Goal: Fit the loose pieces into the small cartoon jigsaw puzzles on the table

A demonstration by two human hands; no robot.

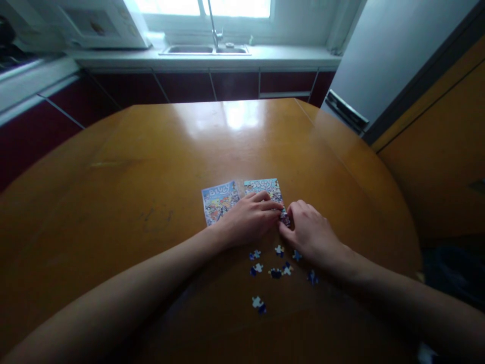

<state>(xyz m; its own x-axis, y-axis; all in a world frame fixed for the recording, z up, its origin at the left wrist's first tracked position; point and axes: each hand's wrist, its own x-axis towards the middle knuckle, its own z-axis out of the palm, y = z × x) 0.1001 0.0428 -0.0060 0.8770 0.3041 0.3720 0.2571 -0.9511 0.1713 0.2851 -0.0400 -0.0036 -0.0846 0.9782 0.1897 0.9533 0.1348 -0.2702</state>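
Note:
A partly assembled jigsaw puzzle (261,185), with "BLUEY" lettering along its top, lies flat on the table. My left hand (255,215) rests across it, fingers stretched toward its right edge and covering much of the picture. At the lower right corner, my right hand (308,227) has thumb and fingers curled around the puzzle's edge; the exact grip is partly hidden. To the left is a matching picture sheet (220,199), overlapped by my left wrist. Several loose puzzle pieces (279,250) are scattered below the hands, one pair (258,304) nearer to me.
The wooden table (151,151) has a rounded outline. Beyond it runs a counter with a sink (189,49) and faucet (215,35) under a window. A white microwave (98,23) stands at the back left, a refrigerator (397,55) at the right.

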